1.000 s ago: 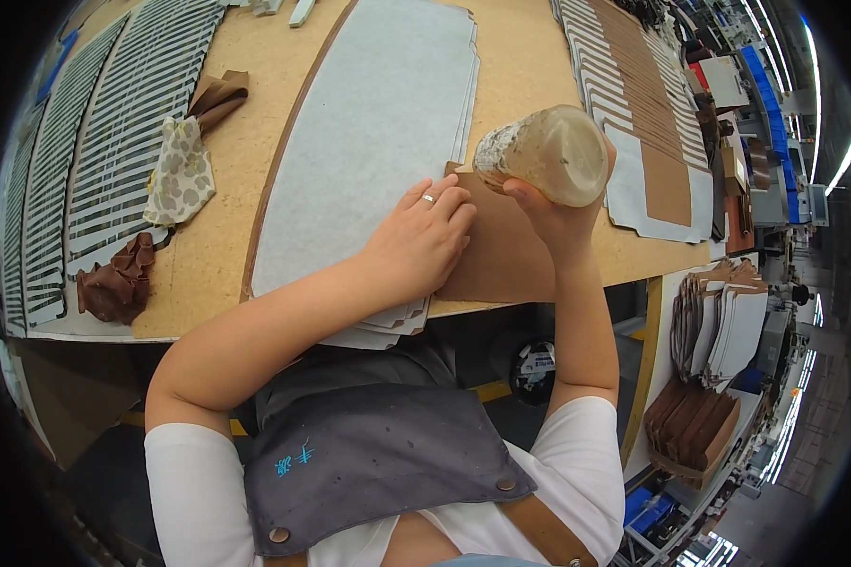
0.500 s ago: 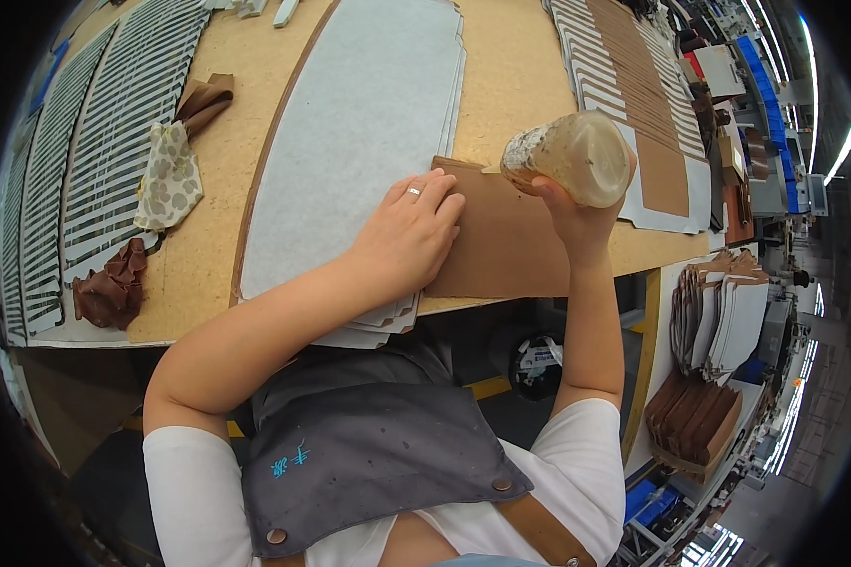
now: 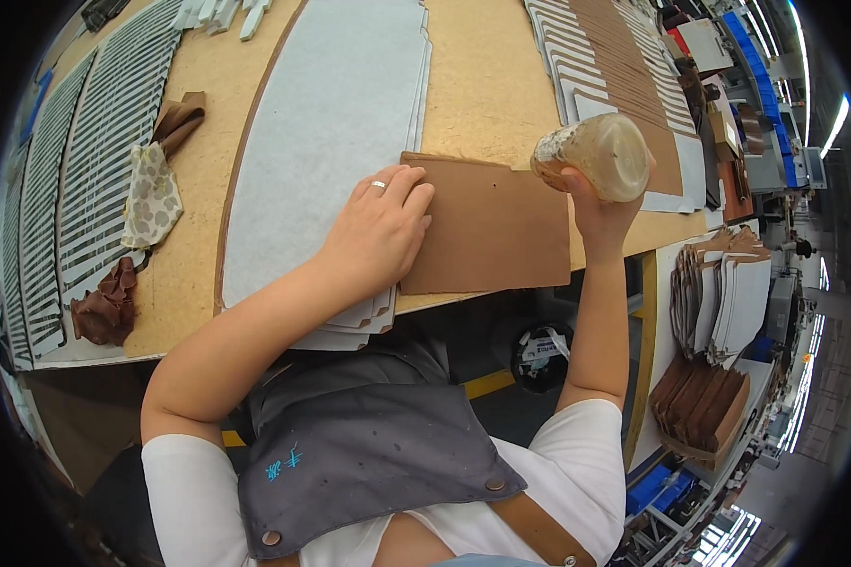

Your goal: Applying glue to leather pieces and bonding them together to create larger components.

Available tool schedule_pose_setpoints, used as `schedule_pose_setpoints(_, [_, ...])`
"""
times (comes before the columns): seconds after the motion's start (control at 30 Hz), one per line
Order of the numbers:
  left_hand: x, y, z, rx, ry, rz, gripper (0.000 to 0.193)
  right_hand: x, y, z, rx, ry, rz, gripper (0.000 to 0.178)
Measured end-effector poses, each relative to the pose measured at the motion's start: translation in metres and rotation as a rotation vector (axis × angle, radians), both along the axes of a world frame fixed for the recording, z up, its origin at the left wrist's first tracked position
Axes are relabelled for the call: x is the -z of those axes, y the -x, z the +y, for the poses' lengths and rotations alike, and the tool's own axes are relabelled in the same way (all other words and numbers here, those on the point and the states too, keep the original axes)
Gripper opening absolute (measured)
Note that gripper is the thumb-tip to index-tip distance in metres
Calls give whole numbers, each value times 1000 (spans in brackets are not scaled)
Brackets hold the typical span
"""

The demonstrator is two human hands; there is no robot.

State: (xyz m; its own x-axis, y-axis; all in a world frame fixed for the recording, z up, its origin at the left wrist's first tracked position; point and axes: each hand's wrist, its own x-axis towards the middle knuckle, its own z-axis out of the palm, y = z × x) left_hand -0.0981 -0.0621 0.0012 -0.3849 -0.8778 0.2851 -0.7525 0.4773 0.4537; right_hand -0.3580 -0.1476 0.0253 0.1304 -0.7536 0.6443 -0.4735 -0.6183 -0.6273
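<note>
A brown rectangular leather-like piece [image 3: 487,231] lies at the table's front edge, overlapping the right side of a stack of pale-backed sheets [image 3: 321,123]. My left hand [image 3: 378,222] rests flat over the piece's left edge, fingers extended and close together, a ring on one of them. In my right hand [image 3: 600,213] is a cloudy, stained plastic bottle [image 3: 591,156], its base turned up toward me. The bottle is tilted with its narrower end toward the piece's far right corner. Its tip is hidden, so I cannot tell whether it touches.
Striped sheets [image 3: 113,142] cover the table's left side. Crumpled brown scraps [image 3: 109,302] and a spotted cloth [image 3: 151,198] lie beside them. More striped brown-and-white sheets [image 3: 633,85] lie at the far right. A side shelf holds stacked panels [image 3: 728,293] and brown pieces [image 3: 700,406].
The bottle has moved right along the brown piece's far edge, away from my left hand. My left hand stays on the piece's left edge. The whole view has shifted slightly.
</note>
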Motion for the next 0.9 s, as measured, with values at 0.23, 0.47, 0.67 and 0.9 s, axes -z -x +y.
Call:
schedule_pose_setpoints(0.23, [0,-1,0,-9,-13,-13,29,3,25,1,70,1,-44,81])
schedule_pose_setpoints(0.47, [-1,-1,-1,-11,-12,-8,29,3,51,1,158,-14,-115,77])
schedule_pose_setpoints(0.67, [1,-2,-1,-12,-29,44,27,-8,87,0,293,58,-73,79])
schedule_pose_setpoints(0.9, [-14,20,-16,-38,102,115,22,-113,136,16,63,-112,-924,59])
